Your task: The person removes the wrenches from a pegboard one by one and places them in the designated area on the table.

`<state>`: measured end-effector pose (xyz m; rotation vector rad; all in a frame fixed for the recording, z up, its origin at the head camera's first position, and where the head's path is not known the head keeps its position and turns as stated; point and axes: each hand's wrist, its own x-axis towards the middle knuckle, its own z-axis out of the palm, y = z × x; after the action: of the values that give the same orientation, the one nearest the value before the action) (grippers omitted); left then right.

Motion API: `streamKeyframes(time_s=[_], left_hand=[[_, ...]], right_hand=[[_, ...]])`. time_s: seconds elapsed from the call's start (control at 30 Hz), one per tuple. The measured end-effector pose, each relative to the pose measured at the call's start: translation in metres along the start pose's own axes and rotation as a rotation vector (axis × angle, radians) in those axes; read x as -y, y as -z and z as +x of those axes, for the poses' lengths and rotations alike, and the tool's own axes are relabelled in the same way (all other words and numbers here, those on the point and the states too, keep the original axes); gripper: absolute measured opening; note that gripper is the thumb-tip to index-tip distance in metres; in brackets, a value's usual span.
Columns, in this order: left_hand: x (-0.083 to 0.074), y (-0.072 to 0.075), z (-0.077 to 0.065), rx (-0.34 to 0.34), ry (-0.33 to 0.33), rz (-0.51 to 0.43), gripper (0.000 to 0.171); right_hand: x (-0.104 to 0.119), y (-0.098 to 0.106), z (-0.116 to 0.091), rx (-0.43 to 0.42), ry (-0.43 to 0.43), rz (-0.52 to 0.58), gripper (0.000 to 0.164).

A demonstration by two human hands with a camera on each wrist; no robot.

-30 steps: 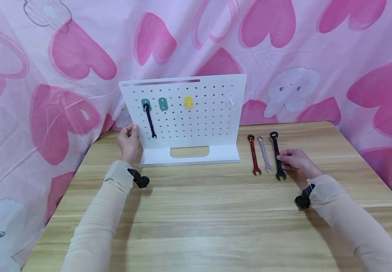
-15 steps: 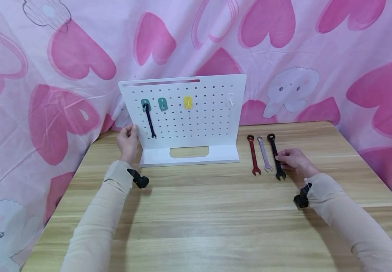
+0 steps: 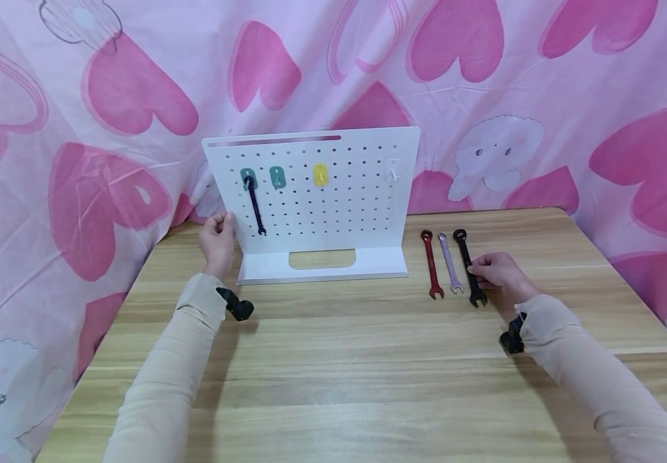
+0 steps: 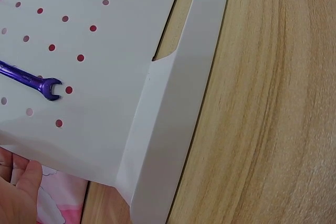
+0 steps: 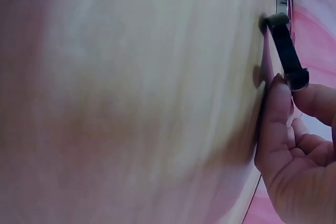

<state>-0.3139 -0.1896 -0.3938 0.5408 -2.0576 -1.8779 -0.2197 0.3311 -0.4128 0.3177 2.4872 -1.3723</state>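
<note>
My left hand pinches the left edge of a white pegboard that stands upright on its base. On the board's leftmost green hook hangs a dark combination wrench, which looks purple-blue in the left wrist view. At the right of the board my right hand pinches the shank of a black combination wrench between thumb and fingers. Its ring end points away and its open end toward me. Beside it lie a small silver wrench and a red wrench, ring ends also pointing away.
Along the board are a second green hook, a yellow hook and a clear hook, with nothing on them. The wooden table stretches in front. A pink heart-print curtain hangs behind.
The black wrench's ring end has swung left toward the silver wrench, and my right hand has shifted slightly left with it. My left hand has kept its hold on the board.
</note>
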Motion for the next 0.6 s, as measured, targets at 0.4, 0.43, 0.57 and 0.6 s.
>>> streamKeyframes(time_s=[0.4,0.43,0.57,0.6], left_hand=[[-0.0007,0.0003,-0.0015,0.0,-0.009,-0.005,0.031],[-0.0009,0.0002,-0.0016,0.001,-0.01,-0.006,0.031],[-0.0012,0.0003,-0.0013,0.003,-0.019,-0.001,0.032],[-0.001,0.0004,-0.0011,0.002,-0.021,0.004,0.032]], right_hand=[[-0.0001,-0.0033,-0.0023,-0.05,0.027,-0.043,0.026],[-0.0003,-0.0034,-0.0023,-0.053,0.028,-0.044,0.025],[-0.001,-0.0033,-0.0019,-0.06,0.027,-0.042,0.024],[-0.001,-0.0033,-0.0018,-0.063,0.026,-0.041,0.024]])
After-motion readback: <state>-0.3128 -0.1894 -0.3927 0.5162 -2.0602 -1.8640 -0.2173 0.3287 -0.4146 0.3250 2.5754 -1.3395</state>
